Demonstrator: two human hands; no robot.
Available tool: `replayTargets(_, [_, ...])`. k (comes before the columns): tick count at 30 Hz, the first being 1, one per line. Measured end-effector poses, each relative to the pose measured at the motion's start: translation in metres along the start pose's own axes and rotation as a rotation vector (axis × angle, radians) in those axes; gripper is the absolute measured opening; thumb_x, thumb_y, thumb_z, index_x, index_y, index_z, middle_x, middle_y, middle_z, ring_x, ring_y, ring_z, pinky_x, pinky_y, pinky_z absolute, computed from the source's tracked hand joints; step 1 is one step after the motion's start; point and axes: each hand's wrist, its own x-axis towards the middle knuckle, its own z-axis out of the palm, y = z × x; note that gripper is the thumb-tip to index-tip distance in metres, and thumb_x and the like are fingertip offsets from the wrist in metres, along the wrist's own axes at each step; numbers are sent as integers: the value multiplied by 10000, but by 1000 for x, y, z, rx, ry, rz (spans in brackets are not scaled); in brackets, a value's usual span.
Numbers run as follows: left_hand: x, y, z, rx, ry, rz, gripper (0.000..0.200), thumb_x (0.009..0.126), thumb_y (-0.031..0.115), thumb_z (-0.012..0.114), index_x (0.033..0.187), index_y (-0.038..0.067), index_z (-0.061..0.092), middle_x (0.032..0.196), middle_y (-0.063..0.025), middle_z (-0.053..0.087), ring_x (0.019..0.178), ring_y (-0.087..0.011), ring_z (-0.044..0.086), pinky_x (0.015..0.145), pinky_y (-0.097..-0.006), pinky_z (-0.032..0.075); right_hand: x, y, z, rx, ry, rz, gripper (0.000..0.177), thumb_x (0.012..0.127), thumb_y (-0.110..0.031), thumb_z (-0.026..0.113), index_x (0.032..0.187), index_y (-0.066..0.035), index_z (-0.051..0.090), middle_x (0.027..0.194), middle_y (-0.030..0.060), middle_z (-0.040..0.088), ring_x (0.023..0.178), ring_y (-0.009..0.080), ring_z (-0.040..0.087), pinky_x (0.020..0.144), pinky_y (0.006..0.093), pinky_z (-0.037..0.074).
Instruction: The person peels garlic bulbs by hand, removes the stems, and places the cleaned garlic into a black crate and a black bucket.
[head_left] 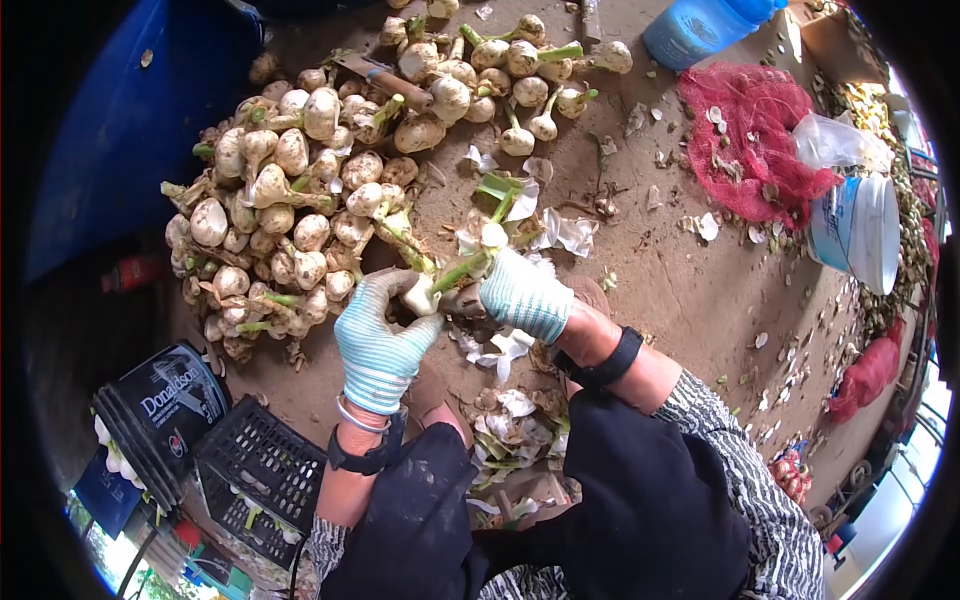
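Note:
My left hand (pixel 380 340), in a striped glove, has its fingers closed round a white bulb (pixel 420 294) with a green stem. On the right, my right hand (pixel 525 295), gloved the same way, is closed beside the green stem (pixel 460 272); a dark object shows under its fingers, too hidden to name. Stems and a small white bulb (pixel 493 235) lie just above my right hand. A large heap of dirty white bulbs (pixel 292 153) spreads beyond my left hand. Peeled skins (pixel 508 350) lie on the ground below the hands.
A knife-like tool with a wooden handle (pixel 398 88) rests on the heap. Red netting (pixel 735 140), a blue-lidded container (pixel 700 35) and a white bucket (pixel 855 232) are at the right. A black bucket (pixel 165 410) and a black crate (pixel 262 460) stand at lower left.

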Motion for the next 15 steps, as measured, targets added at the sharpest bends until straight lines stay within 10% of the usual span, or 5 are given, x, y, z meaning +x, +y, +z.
replayTargets(1, [0, 2, -1, 0, -1, 0, 362, 625, -20, 710, 959, -29, 571, 906, -102, 611, 778, -138, 596, 661, -244, 509, -4, -43, -6, 318, -141, 364, 171, 761, -133, 602, 862, 3, 626, 693, 11, 599, 586, 86, 523, 526, 238, 433])
replayTargets(6, [0, 4, -8, -688, -21, -373, 380, 646, -31, 698, 997, -24, 554, 912, -98, 606, 792, -142, 594, 669, -239, 516, -3, 4, 8, 114, -49, 162, 195, 768, -110, 571, 931, -24, 636, 716, 22, 608, 588, 79, 522, 517, 244, 433])
replayTargets(10, [1, -5, -2, -429, 2, -277, 372, 664, -29, 687, 1008, -16, 548, 899, -85, 602, 787, -142, 592, 679, -245, 514, -9, -32, 2, 385, 4, 529, 252, 767, -123, 579, 997, -28, 620, 747, 25, 618, 615, 97, 526, 540, 251, 436])
replayTargets(15, [-2, -4, 4, 41, 57, 43, 302, 657, 24, 714, 931, -6, 591, 875, -71, 606, 749, -121, 586, 673, -240, 500, 2, -14, 13, 80, 90, 71, 179, 745, -123, 578, 869, 1, 616, 643, 89, 593, 560, 166, 531, 528, 301, 446])
